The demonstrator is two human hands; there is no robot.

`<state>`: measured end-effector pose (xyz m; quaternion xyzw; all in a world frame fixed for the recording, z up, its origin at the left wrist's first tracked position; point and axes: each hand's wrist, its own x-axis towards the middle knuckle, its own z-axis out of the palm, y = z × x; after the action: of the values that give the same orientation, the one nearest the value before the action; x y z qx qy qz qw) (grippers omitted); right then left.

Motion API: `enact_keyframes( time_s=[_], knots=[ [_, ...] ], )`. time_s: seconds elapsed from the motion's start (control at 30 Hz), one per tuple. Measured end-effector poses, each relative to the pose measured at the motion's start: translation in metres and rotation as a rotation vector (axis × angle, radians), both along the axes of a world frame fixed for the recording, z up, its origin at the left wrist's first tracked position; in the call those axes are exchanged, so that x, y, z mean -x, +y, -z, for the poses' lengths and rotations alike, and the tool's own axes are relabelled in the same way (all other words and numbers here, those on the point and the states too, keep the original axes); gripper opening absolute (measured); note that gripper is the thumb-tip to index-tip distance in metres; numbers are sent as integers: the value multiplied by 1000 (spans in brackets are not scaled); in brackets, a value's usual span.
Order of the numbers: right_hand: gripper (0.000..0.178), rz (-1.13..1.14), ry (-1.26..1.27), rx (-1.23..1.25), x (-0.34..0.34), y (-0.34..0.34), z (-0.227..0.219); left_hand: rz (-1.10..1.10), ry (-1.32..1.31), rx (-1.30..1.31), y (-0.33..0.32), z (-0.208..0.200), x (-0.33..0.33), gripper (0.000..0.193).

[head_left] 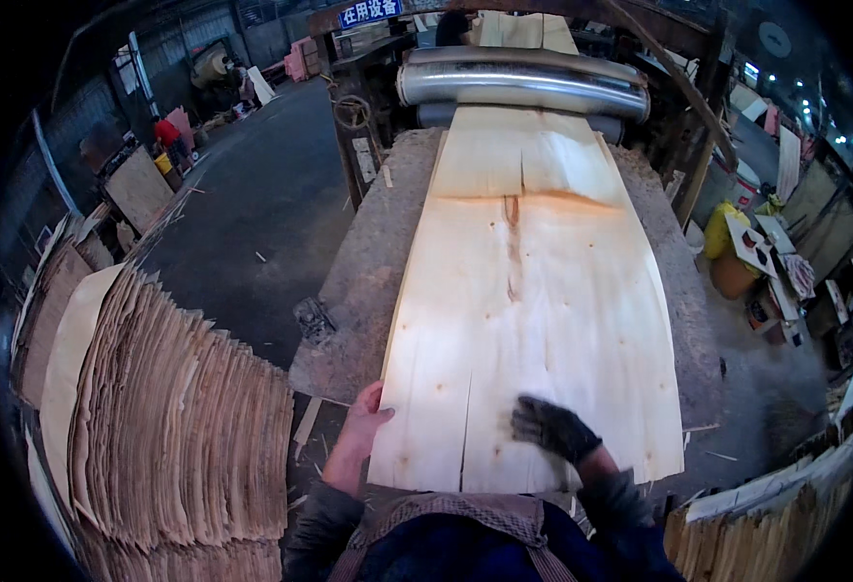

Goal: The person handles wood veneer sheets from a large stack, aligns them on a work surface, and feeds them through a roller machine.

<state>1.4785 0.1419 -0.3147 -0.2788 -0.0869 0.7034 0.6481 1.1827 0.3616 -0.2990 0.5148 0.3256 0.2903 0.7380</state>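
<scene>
A long, pale wood veneer sheet [543, 320] lies in front of me, its far end at the shiny metal rollers [523, 80]. It has brown streaks, small knots and a split in its near edge. My bare left hand [356, 432] is closed on the sheet's left edge near the front corner, thumb toward the top face. In a dark glove, my right hand [554, 428] rests over the near part of the sheet, palm down with fingers stretched out, slightly blurred. Beneath the sheet is a worn, grey-brown feed table [358, 281].
A tall stack of veneer sheets [174, 407] stands at my left, and another stack [775, 519] at my lower right. A handwheel [352, 113] sits on the machine frame left of the rollers. Beyond them, a partly hidden person [453, 29] stands. Wood scraps litter the floor.
</scene>
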Motion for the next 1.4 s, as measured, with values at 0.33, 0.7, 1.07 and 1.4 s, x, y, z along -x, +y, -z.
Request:
enact_keyframes(
  time_s=[0.33, 0.7, 1.07, 1.4],
  knots=[
    [41, 179, 309, 262, 71, -169, 75, 88, -142, 38, -8, -97, -22, 56],
    [21, 87, -1774, 398, 65, -110, -36, -9, -145, 103, 29, -98, -17, 60],
    [10, 551, 73, 6, -55, 66, -15, 66, 774, -593, -28, 33, -8, 68],
    [31, 574, -52, -236, -136, 187, 11, 103, 944, -829, -47, 66, -10, 71]
  ],
)
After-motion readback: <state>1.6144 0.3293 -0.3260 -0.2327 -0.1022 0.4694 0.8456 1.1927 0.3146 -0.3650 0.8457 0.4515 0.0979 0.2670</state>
